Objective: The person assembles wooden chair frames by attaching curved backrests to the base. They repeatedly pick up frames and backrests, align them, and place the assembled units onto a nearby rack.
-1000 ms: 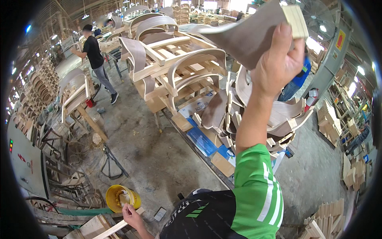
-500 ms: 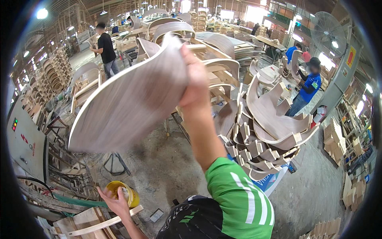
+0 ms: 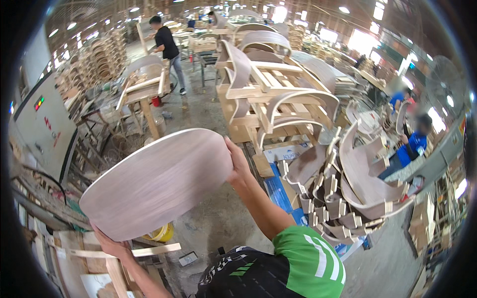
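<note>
The curved wooden panel (image 3: 159,186) covers most of the yellow bucket (image 3: 163,233) and hides some fingers of the right hand (image 3: 239,161) behind its right end; the left hand (image 3: 112,247) is partly covered at the panel's lower left. The view's lower edge cuts the left forearm (image 3: 144,274). The fan (image 3: 443,79) looks blurred.

Right hand (image 3: 239,161) faces aisle (image 3: 200,111); stacked panels (image 3: 360,184) block rightward.

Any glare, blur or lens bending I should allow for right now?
Head view, upper right: the bright openings blow out to white; head view, lower left: the curved wood-grained panel shows no harsh glare, its grain slightly soft; head view, right rim: the fan is hazy; head view, left rim: the electrical cabinet looks tilted, likely fisheye distortion.
</note>
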Demonstrator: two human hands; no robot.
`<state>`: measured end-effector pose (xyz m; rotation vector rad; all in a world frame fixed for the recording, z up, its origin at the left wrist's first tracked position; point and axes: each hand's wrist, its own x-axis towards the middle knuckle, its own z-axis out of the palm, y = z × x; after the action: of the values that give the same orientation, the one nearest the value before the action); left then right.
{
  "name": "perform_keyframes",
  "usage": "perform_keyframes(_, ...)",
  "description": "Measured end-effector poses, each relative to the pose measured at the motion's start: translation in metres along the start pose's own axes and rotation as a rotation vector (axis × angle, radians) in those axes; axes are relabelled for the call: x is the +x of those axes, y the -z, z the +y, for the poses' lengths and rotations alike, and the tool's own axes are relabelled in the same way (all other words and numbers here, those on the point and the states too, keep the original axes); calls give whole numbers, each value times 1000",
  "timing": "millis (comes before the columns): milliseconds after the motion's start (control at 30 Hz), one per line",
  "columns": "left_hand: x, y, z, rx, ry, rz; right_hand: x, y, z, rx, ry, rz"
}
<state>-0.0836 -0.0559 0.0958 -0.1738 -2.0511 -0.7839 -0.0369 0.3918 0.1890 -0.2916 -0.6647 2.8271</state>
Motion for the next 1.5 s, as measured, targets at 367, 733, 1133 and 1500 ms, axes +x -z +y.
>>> perform_keyframes(367, 67, 119, 26, 528, -302, -311, -27, 127, 89, -597, -135, -382)
perform_keyframes(733, -11, 260, -5, 899, 163, -330, 36, 5, 231, -1962, 688, -959)
perform_keyframes(1133, -76, 451, -187, 1136, 895, -263, -15, -232, 539, -1714, 802, -1291)
perform_keyframes(1500, -93, 510, -336, 996, 893, 74, -31, -292, 736, -1737, 778, -1395)
